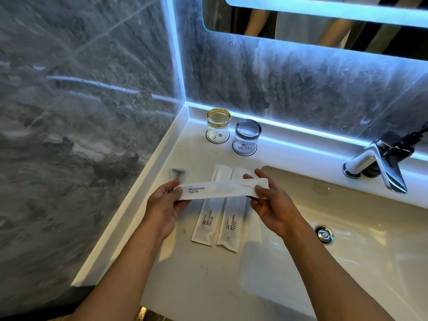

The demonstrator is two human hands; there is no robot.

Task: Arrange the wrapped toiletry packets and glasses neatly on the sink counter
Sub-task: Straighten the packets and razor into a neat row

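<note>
A long white packet printed "BRUSHING TEETH" (pixel 220 189) is held level above the counter, my left hand (pixel 165 205) pinching its printed end and my right hand (pixel 273 202) its other end. Beneath it two more white "BRUSHING TEETH" packets (pixel 207 218) (pixel 231 225) lie side by side on the white counter (pixel 199 274). A wrapped razor packet (pixel 177 172) lies to their left, partly hidden by my left hand. Two upturned glasses stand on round coasters at the back: one gold-rimmed (pixel 217 125), one grey-blue (pixel 246 137).
The sink basin (pixel 359 228) with its drain (pixel 324 235) lies to the right, a chrome faucet (pixel 379 165) behind it. Marble walls close in the left and back. A lit mirror (pixel 324 19) hangs above. The counter has a raised left edge (pixel 129 216).
</note>
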